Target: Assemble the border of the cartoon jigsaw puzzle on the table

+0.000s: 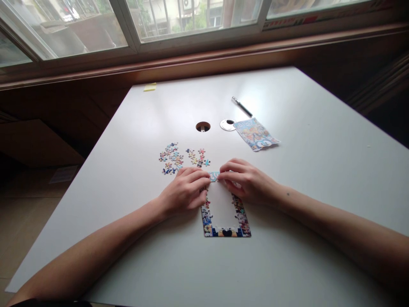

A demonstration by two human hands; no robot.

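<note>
A jigsaw puzzle border (227, 233) lies flat on the white table, joined as a rectangle around bare tabletop. My left hand (187, 187) has its fingers curled together over the border's far left corner, with the thumb at the left side. At the far right corner, my right hand (247, 181) closes its bent fingers on the same border. Light blue pieces show in the gap between my fingertips; both corners are partly covered. Beyond my left hand lies a pile of loose puzzle pieces (171, 158), with a smaller group (200, 157) to its right.
A torn-edged printed picture sheet (257, 134) lies beyond my right hand, with a dark pen (242, 106) behind it. The white table (134, 170) has a cable hole (203, 127) beside a round cover (227, 124). A yellow sticky note (150, 87) is near the far edge, below the window.
</note>
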